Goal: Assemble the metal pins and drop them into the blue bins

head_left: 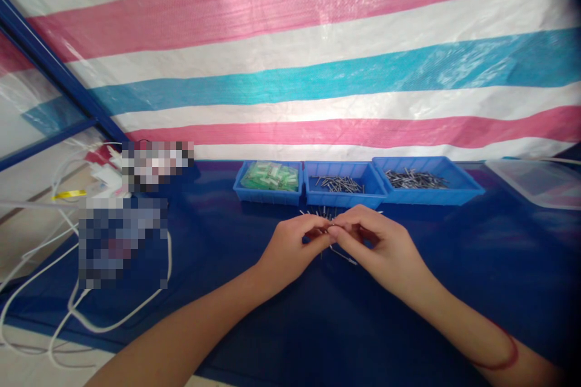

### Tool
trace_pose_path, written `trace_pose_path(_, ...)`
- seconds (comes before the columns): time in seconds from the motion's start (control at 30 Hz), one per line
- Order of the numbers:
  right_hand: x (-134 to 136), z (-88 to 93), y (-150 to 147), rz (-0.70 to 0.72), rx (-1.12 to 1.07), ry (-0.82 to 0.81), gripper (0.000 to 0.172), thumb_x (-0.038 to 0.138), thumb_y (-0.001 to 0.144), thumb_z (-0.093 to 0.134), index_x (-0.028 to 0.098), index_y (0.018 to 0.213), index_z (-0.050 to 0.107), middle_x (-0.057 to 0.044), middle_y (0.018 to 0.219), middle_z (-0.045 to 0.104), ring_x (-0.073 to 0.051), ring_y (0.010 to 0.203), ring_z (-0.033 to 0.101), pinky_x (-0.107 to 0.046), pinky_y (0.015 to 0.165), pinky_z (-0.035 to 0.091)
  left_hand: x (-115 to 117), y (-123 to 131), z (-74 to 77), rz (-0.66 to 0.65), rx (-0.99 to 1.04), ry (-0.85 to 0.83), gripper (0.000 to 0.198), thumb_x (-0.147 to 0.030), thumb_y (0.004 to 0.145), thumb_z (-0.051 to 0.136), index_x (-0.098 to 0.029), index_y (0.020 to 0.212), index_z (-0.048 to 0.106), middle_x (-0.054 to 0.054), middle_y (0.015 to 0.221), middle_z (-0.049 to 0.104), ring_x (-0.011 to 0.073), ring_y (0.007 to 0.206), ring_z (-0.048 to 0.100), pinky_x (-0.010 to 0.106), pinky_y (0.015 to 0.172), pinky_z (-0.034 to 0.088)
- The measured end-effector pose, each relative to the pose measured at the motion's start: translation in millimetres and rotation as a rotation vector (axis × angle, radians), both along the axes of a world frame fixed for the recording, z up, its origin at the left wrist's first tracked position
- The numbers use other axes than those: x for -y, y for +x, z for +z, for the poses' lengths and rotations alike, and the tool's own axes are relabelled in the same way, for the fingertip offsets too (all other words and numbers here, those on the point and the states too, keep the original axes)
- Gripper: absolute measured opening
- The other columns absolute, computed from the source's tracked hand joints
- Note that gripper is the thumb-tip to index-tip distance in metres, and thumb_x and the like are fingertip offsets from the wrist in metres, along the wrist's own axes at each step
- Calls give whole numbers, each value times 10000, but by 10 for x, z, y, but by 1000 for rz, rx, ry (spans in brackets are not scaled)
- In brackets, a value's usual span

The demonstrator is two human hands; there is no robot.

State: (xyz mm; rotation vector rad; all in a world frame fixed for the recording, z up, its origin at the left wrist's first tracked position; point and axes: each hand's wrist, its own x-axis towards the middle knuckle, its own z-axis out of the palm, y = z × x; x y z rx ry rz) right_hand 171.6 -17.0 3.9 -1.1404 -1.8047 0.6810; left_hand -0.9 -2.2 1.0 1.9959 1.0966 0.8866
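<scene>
My left hand and my right hand meet above the blue table, thumbs and forefingers pinched together at the fingertips. What they hold between them is too small to make out. Just behind and under the fingers lie several thin metal pins, partly covered by the hands. Beyond my right hand stands a blue bin with nail-like metal pieces in it. Next to it, on the right, another blue bin holds more small metal pieces.
A third blue bin, at the left of the row, contains green-and-white pieces in clear plastic. White cables loop over the table's left side, beside blurred-out items. A translucent lid or tray lies far right. Striped sheeting hangs behind.
</scene>
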Motion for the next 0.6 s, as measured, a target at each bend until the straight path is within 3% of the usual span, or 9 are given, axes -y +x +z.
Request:
trace_pose_path(0.3, -3, 0, 17, -6, -16, 42, 130, 286, 869, 549, 211, 841, 652, -38, 757, 598, -146, 642, 548, -273, 549, 450, -4, 11, 20, -33, 4, 23, 207, -325, 868, 587, -154, 942, 679, 26, 816, 680, 124, 714, 606, 220, 695, 472)
trace_pose_path(0.6, -20, 9, 74, -9, 2, 25, 106, 275, 865, 544, 217, 843, 630, -21, 718, 561, -139, 610, 518, -271, 539, 436, -39, -58, 55, 34, 91, -8, 171, -320, 818, 648, -163, 884, 643, 31, 862, 661, 131, 750, 613, 232, 696, 495)
